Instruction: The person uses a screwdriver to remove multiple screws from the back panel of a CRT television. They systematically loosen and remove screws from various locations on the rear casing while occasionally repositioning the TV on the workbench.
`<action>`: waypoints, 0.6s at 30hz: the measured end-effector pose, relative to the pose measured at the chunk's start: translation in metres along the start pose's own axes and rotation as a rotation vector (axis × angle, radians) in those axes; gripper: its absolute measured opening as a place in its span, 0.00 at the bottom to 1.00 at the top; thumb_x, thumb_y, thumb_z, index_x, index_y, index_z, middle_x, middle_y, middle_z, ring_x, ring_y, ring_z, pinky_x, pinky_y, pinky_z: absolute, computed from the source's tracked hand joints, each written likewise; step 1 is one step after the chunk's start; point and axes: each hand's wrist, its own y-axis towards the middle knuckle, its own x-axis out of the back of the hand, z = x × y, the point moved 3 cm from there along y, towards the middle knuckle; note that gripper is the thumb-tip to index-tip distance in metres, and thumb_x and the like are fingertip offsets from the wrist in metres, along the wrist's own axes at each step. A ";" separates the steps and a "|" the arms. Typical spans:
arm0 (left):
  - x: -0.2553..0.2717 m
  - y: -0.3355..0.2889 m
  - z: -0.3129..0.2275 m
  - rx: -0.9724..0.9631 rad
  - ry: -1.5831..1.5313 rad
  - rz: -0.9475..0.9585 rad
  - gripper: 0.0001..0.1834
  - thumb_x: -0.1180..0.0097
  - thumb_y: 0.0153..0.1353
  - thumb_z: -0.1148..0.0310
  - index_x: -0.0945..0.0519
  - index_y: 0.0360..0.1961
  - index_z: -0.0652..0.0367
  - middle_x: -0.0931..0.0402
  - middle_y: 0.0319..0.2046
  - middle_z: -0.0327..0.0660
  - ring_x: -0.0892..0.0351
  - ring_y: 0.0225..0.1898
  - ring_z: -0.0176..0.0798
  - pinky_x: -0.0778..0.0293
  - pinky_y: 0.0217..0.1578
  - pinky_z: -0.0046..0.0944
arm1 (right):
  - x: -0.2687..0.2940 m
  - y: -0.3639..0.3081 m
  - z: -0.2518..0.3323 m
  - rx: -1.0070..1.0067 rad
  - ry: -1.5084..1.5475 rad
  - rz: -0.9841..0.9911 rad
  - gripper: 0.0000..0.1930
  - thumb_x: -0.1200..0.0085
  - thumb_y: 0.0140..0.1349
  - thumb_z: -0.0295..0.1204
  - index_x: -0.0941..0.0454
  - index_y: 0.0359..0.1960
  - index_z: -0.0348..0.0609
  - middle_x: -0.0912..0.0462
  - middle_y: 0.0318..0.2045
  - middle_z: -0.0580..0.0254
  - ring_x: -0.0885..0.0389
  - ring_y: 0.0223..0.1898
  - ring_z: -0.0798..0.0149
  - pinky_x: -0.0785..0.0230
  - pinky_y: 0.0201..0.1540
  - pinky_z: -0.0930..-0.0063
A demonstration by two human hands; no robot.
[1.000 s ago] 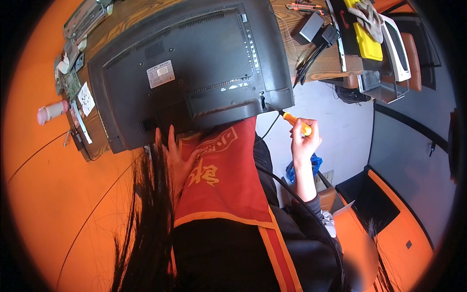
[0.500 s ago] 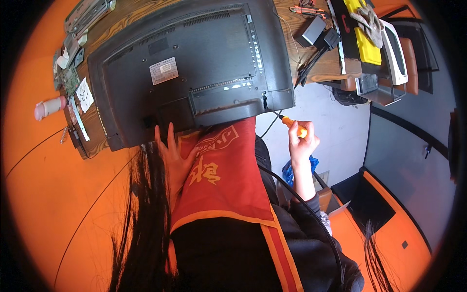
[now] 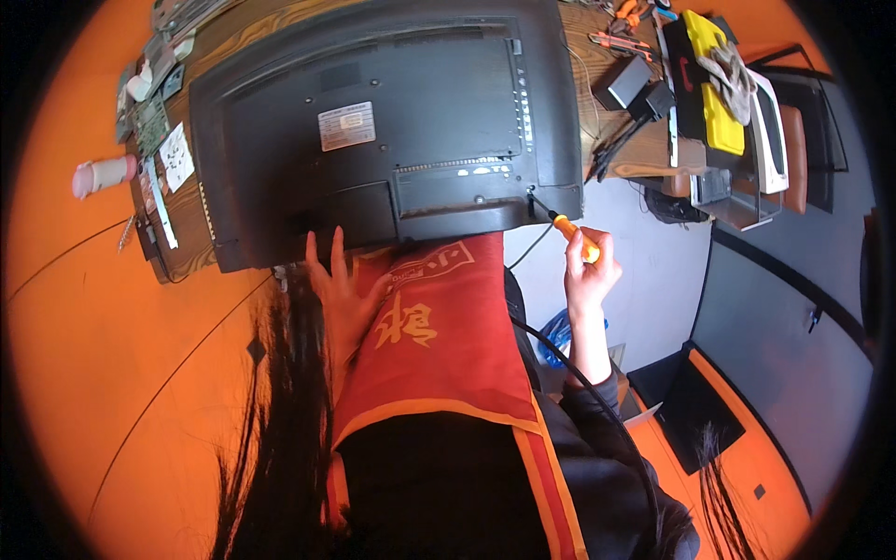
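Pinched between the thumb and bent fingers of the right hand (image 3: 594, 268), to the right of the middle of the frame: a screwdriver (image 3: 566, 227) with a yellow handle and a thin dark shaft. Along its length, a slanting line from the hand toward the upper left, ending at a dark slot (image 3: 531, 206) near the lower right corner of a large black television (image 3: 411, 135). So, from this grip, the slot up and to the left, just beyond the handle, with the tip at it or very near; cannot tell whether seated inside or only resting on the edge. Across the upper middle of the frame, with its back toward the camera, the television, its long axis nearly level but a little higher at the right end; therefore a screwdriver aslant to this axis, not parallel. Clearly nearer to the slot, the right hand. Well apart, left of the middle of the frame, the left hand (image 3: 349, 301), with fingers spread and nothing visible in the grip, the tips over the lower edge of the television; cannot tell whether pressing or only lightly touching. Between both hands, a red apron (image 3: 448, 359), below this same edge.
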 end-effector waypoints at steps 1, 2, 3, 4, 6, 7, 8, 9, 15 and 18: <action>0.001 0.000 0.000 -0.035 0.063 0.015 0.44 0.33 0.45 0.62 0.43 0.63 0.54 0.60 0.64 0.55 0.56 0.64 0.59 0.51 0.60 0.51 | -0.001 0.000 0.000 -0.005 -0.004 0.014 0.06 0.42 0.55 0.28 0.26 0.30 0.42 0.20 0.22 0.57 0.18 0.24 0.63 0.29 0.28 0.77; 0.002 0.001 -0.001 -0.066 0.127 0.026 0.42 0.35 0.48 0.60 0.42 0.63 0.55 0.60 0.64 0.55 0.56 0.64 0.58 0.52 0.60 0.50 | -0.002 0.000 0.001 -0.007 -0.005 0.029 0.06 0.42 0.55 0.28 0.26 0.30 0.42 0.20 0.22 0.57 0.18 0.24 0.63 0.29 0.28 0.76; 0.003 0.002 0.000 -0.063 0.138 0.017 0.42 0.36 0.49 0.60 0.42 0.63 0.55 0.60 0.64 0.55 0.55 0.63 0.58 0.52 0.60 0.50 | -0.003 0.000 0.001 -0.020 0.010 0.049 0.06 0.42 0.55 0.27 0.26 0.31 0.42 0.20 0.23 0.56 0.18 0.24 0.63 0.29 0.28 0.76; 0.005 0.002 0.001 -0.061 0.150 0.008 0.41 0.36 0.49 0.59 0.42 0.63 0.55 0.60 0.64 0.56 0.55 0.63 0.58 0.53 0.60 0.50 | -0.003 0.001 0.004 0.038 0.005 0.047 0.06 0.43 0.55 0.27 0.25 0.32 0.42 0.20 0.24 0.55 0.18 0.25 0.62 0.28 0.29 0.74; 0.009 0.001 0.005 0.014 0.073 -0.062 0.42 0.36 0.48 0.59 0.42 0.63 0.55 0.59 0.64 0.57 0.55 0.63 0.58 0.53 0.60 0.51 | -0.007 0.004 0.008 0.067 0.011 0.100 0.06 0.43 0.55 0.27 0.25 0.33 0.42 0.19 0.25 0.56 0.18 0.25 0.61 0.28 0.31 0.73; 0.012 0.001 0.008 0.022 0.087 -0.087 0.42 0.36 0.47 0.59 0.42 0.63 0.55 0.59 0.64 0.57 0.55 0.63 0.58 0.54 0.60 0.51 | -0.011 0.005 0.011 0.075 0.007 0.136 0.06 0.44 0.56 0.26 0.26 0.34 0.42 0.19 0.26 0.55 0.18 0.27 0.61 0.28 0.31 0.72; 0.015 0.001 0.012 0.036 0.104 -0.110 0.43 0.36 0.47 0.58 0.42 0.63 0.55 0.59 0.64 0.57 0.55 0.63 0.59 0.54 0.60 0.50 | -0.015 0.007 0.013 0.044 0.028 0.159 0.06 0.44 0.56 0.26 0.26 0.34 0.42 0.19 0.26 0.55 0.18 0.28 0.61 0.28 0.32 0.72; 0.018 -0.001 0.018 0.070 0.114 -0.134 0.42 0.36 0.47 0.59 0.42 0.63 0.55 0.59 0.64 0.57 0.55 0.63 0.59 0.55 0.61 0.51 | -0.020 0.009 0.019 0.102 0.023 0.190 0.06 0.44 0.56 0.26 0.26 0.35 0.41 0.19 0.27 0.55 0.18 0.29 0.62 0.28 0.33 0.72; 0.049 -0.013 0.087 0.242 0.066 -0.339 0.30 0.45 0.56 0.65 0.37 0.59 0.56 0.55 0.62 0.55 0.52 0.62 0.58 0.52 0.59 0.52 | -0.055 0.019 0.065 0.203 0.047 0.316 0.08 0.46 0.59 0.27 0.27 0.37 0.37 0.19 0.30 0.56 0.19 0.31 0.66 0.28 0.35 0.74; 0.065 -0.022 0.139 0.370 0.047 -0.408 0.26 0.46 0.57 0.67 0.35 0.57 0.57 0.53 0.62 0.54 0.50 0.61 0.59 0.50 0.59 0.52 | -0.075 0.021 0.102 0.341 0.110 0.353 0.09 0.47 0.59 0.26 0.26 0.40 0.35 0.19 0.32 0.55 0.20 0.31 0.69 0.28 0.36 0.76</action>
